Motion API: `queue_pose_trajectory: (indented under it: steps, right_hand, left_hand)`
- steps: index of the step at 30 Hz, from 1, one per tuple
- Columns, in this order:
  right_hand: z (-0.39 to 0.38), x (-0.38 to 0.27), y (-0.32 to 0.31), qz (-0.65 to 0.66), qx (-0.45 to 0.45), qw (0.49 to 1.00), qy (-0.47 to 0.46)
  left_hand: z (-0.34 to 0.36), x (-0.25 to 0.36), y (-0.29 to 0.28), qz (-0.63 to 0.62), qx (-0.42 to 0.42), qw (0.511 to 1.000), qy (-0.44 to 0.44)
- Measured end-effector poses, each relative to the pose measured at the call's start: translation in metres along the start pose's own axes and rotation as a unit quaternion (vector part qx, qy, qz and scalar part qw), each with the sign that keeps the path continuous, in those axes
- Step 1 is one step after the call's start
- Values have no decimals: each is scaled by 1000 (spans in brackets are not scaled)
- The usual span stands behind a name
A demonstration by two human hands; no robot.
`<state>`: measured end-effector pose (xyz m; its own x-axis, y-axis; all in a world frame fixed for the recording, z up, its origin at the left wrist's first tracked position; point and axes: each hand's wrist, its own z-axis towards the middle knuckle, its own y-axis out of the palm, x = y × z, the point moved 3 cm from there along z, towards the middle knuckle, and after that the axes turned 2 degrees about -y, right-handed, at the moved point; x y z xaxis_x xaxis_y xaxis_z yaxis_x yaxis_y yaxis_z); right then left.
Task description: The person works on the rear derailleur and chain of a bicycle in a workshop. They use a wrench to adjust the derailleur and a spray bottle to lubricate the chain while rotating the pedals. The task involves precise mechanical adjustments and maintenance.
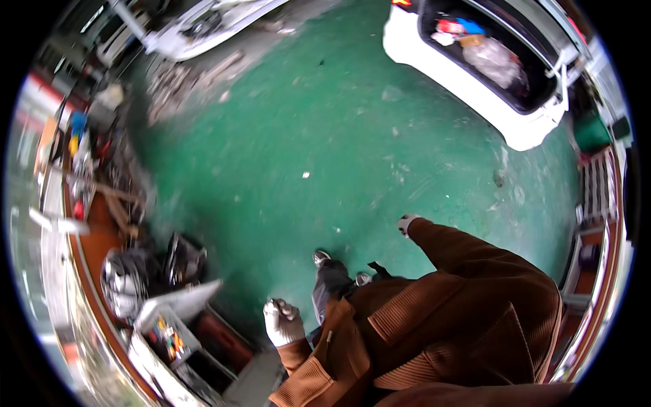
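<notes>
Open pale container (179,324): lower left, apart from the left hand (282,323); small multicoloured items inside. Left hand: knit-gloved, curled narrow, no object discernible. Right hand (407,224): gloved, over the floor (271,156); closure cannot be told. Progress, as judged: between handling steps; completed and remaining portions unclear. Outward: glossy, crinkled black bag (184,262); scuffed green floor; rounded white car (454,85).

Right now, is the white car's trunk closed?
No, the trunk of the white car stands open, with a clear plastic bag visible inside.
</notes>
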<state>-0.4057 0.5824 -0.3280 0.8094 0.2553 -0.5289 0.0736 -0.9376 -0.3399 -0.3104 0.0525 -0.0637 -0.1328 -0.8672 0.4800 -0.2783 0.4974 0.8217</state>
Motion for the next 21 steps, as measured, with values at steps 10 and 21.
queue_pose_trajectory:
  steps: [10,21]
  right_hand:
    - [-33,25,-7,-435,-148,888,0]
    - [147,-130,-19,-291,-180,939,36]
  left_hand:
    - [415,-48,89,135,-81,979,-128]
    - [773,-131,272,506,-58,841,-185]
